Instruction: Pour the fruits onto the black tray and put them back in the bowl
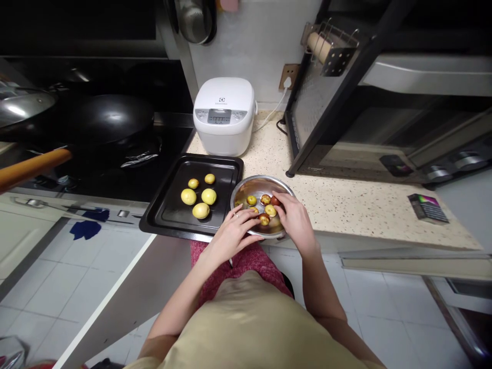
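A shallow metal bowl (246, 187) at the counter's front edge holds several round fruits, some yellow (251, 200), some mottled reddish-brown (265, 199). My left hand (234, 228) reaches over the bowl's near left side, fingers stretched out and tips by the fruits. From the right, my right hand (294, 218) dips into the bowl, with thumb and forefinger around a dark red fruit (274, 201) partly hidden by the fingers. Left of the bowl, several yellow fruits (200, 210) of differing sizes lie apart on a black baking tray (172, 202).
Behind the tray stands a white rice cooker (224, 115), its cord plugged into a wall socket (289, 77). A black wok (111, 118) sits on the stove at left. An oven (384, 133) and a small dark box (428, 209) are on the right counter.
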Tool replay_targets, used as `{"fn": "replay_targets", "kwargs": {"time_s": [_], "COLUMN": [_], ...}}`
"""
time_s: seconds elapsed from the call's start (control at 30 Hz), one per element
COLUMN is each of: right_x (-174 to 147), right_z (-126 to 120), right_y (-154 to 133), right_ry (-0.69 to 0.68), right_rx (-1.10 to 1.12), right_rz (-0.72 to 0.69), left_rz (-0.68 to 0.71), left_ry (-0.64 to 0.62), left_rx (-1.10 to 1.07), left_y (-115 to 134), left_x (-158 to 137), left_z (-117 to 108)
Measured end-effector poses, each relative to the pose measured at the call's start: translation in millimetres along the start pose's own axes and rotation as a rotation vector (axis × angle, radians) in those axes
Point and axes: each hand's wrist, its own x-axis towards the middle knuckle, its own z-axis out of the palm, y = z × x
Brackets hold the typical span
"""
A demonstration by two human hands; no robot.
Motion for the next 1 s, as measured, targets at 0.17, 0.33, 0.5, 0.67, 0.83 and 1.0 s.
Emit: {"fn": "replay_targets", "kwargs": {"time_s": [0.17, 0.33, 0.5, 0.67, 0.83, 1.0], "right_x": [-0.6, -3.0, -4.5, -3.9, -5.8, -12.5], "right_z": [2.3, 3.7, 4.8, 1.5, -3.2, -7.0], "right_y": [1.5, 1.4, 2.0, 0.8, -3.7, -7.1], "right_ry": [-0.001, 0.010, 0.019, -0.006, -0.015, 0.074], "right_rx": [-0.026, -0.054, -0.079, -0.054, -0.025, 0.063], "right_rz": [-0.003, -0.004, -0.008, -0.007, -0.021, -0.046], "left_rz": [-0.006, 0.000, -0.004, -0.007, -0.002, 0.002], "left_ry": [-0.012, -0.012, -0.020, -0.015, -0.004, -0.005], "left_rx": [0.013, 0.014, 0.014, 0.008, -0.005, -0.041], "left_y": [-0.1, 0.1, 0.2, -1.0, -2.7, -1.3], "left_x": [0.1, 0.2, 0.5, -0.1, -0.5, 0.6], "left_z": [0.0, -0.7, -1.1, -0.6, 1.1, -5.5]}}
